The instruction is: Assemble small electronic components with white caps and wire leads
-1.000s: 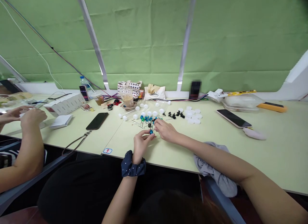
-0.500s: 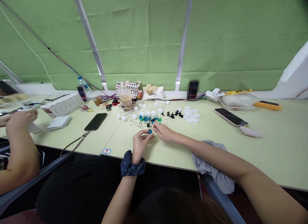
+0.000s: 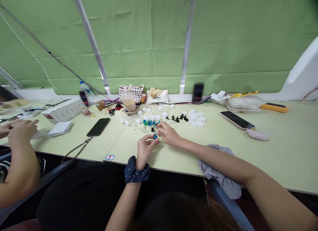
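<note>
Between the thumb and fingertips of my left hand (image 3: 146, 145) is a small shiny blue bead-like piece (image 3: 155, 137) with a thin stem pointing up. My right hand (image 3: 168, 134) is pinched close above it, near the stem; what its fingertips hold is too small to make out. Just beyond my hands lies a pile of blue pieces (image 3: 150, 122), with a green piece (image 3: 145, 124) and thin metal pins (image 3: 137, 126). Black knob-like pieces (image 3: 177, 119) and round white caps (image 3: 197, 119) lie to the right. Clear tubes with white ends (image 3: 131, 118) are behind the pile.
A dark phone with a strap (image 3: 98, 127) lies left, another phone (image 3: 237, 120) right. A plastic cup (image 3: 129, 102) and patterned bag (image 3: 137, 89) stand at the back. Grey cloth (image 3: 218, 176) hangs over the table edge. A co-worker's arm (image 3: 21, 158) is at far left.
My right hand has shifted slightly and its fingers have come lower and closer around the stem above the blue piece. My left hand keeps its hold. The co-worker's hands have moved a little.
</note>
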Action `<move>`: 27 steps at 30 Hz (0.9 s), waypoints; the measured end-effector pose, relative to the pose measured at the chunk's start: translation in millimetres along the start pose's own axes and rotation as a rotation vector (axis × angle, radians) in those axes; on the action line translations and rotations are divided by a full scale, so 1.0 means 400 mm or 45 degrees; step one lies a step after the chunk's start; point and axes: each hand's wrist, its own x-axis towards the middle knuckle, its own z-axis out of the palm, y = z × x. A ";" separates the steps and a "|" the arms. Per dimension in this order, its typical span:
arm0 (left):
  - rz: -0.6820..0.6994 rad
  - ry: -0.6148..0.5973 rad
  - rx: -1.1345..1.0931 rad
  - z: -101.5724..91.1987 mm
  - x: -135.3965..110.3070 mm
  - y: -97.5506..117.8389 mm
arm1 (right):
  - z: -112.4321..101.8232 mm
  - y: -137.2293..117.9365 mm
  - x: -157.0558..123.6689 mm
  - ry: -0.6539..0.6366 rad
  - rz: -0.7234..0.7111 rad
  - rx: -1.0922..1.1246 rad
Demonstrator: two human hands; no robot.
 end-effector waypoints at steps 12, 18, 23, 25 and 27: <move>0.002 0.021 0.020 -0.001 0.000 0.005 | 0.005 0.006 0.008 -0.238 0.212 0.252; -0.005 0.040 0.040 -0.003 0.003 -0.002 | 0.007 0.013 0.005 -0.249 0.161 0.379; 0.006 0.040 0.010 -0.002 0.003 0.001 | 0.017 0.025 0.002 -0.130 0.022 0.392; 0.001 0.040 0.003 0.000 0.001 0.007 | 0.017 0.024 0.003 -0.072 -0.022 0.369; -0.007 0.039 0.017 0.002 0.000 0.013 | 0.017 0.024 0.003 -0.029 -0.047 0.328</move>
